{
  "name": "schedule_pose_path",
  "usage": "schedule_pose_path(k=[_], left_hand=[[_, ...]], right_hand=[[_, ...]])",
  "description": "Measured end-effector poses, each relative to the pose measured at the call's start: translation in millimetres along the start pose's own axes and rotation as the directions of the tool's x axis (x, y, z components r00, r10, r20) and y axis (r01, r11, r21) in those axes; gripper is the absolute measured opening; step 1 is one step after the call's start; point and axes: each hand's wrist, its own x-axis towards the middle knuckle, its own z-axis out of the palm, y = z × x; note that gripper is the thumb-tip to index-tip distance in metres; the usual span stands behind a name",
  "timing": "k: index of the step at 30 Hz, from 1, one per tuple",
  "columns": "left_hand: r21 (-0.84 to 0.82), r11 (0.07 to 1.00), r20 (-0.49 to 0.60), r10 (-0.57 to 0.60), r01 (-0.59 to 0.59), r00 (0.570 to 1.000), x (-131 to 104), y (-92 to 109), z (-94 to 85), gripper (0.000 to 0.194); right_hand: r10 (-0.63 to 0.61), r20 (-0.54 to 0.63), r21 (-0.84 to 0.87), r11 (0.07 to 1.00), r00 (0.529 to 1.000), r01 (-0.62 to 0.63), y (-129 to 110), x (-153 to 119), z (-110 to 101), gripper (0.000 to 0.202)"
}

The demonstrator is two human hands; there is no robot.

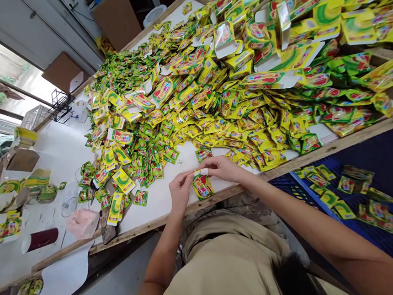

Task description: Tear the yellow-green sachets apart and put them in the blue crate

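A small yellow and green box (pixel 203 186) is upright between my hands at the table's front edge, its white flap near the top. My left hand (pixel 180 191) pinches the box's upper left corner. My right hand (pixel 221 168) has its fingertips pressed together at the white flap on the upper right. Just beyond the box lies a green packet (pixel 204 153). Another green packet (pixel 141 198) rests on the white tabletop to the left of my left hand.
A large heap of yellow boxes and packets (pixel 191 93) covers the table beyond. A phone (pixel 107 226) lies at the front left edge, near a pink packet (pixel 82 223) and a dark red cup (pixel 41 239). A blue crate (pixel 325 200) with boxes stands below right.
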Motion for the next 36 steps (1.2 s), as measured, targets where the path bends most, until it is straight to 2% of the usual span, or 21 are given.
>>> schedule_pose_path(k=[4,6,10,13,19,23,25,27,28,30,31,32,33,34,35,36], left_hand=[[0.060,0.997,-0.001,-0.037,0.037,0.999,4,0,-3.2,0.021],[0.139,0.990,0.000,-0.014,0.013,1.000,6,1,-4.8,0.020],[0.274,0.942,0.076,0.181,-0.195,0.981,4,0,-8.9,0.016],[0.269,0.917,0.153,0.262,-0.296,0.953,0,-5,-12.9,0.022],[0.212,0.927,0.125,0.290,-0.311,0.949,-2,-18,-14.0,0.018],[0.145,0.958,0.115,0.234,-0.249,0.966,-6,-20,-7.9,0.020],[0.115,0.968,0.095,0.211,-0.221,0.973,-6,-18,-10.4,0.031],[0.168,0.956,0.011,0.241,-0.239,0.970,-3,-16,-22.3,0.041],[0.240,0.936,-0.053,0.277,-0.257,0.959,0,-15,-32.1,0.042],[0.464,0.849,-0.183,0.371,-0.253,0.910,8,-14,-56.3,0.040],[0.573,0.792,-0.228,0.401,-0.211,0.887,13,-14,-68.4,0.042],[0.666,0.731,-0.256,0.408,-0.146,0.876,17,-15,-78.7,0.046],[0.734,0.676,-0.266,0.374,-0.065,0.888,21,-16,-86.0,0.049],[0.781,0.624,-0.269,0.322,0.010,0.908,24,-17,-89.5,0.049],[0.814,0.577,-0.263,0.265,0.066,0.928,26,-17,-89.0,0.047],[0.837,0.539,-0.250,0.215,0.099,0.944,27,-17,-85.0,0.044]], right_hand=[[-0.013,-0.038,-0.098,0.995,0.999,0.009,-6,-1,3,0.024],[-0.012,-0.057,-0.108,0.994,0.998,0.006,-9,0,5,0.022],[-0.014,-0.036,-0.091,0.996,0.999,0.010,-5,1,4,0.025],[-0.037,-0.004,-0.103,0.994,0.999,0.036,1,-5,1,0.028],[-0.085,-0.035,-0.128,0.989,0.996,0.080,11,-15,14,0.029],[-0.119,-0.112,-0.156,0.983,0.987,0.101,1,-13,25,0.025],[-0.144,-0.203,-0.181,0.978,0.969,0.107,-13,-23,12,0.025],[-0.158,-0.272,-0.266,0.960,0.949,0.084,-29,-50,-23,0.028],[-0.141,-0.251,-0.351,0.935,0.958,0.045,-36,-69,-47,0.028],[-0.042,-0.160,-0.573,0.818,0.986,-0.057,-44,-111,-98,0.028],[-0.043,-0.192,-0.690,0.716,0.980,-0.104,-46,-129,-120,0.028],[-0.040,-0.281,-0.781,0.590,0.959,-0.204,-46,-143,-135,0.029],[-0.048,-0.377,-0.825,0.471,0.925,-0.312,-46,-151,-143,0.030],[-0.069,-0.424,-0.834,0.419,0.903,-0.360,-44,-153,-143,0.031],[-0.056,-0.396,-0.832,0.443,0.916,-0.333,-42,-147,-135,0.029],[-0.045,-0.335,-0.812,0.521,0.941,-0.264,-39,-135,-120,0.027]])
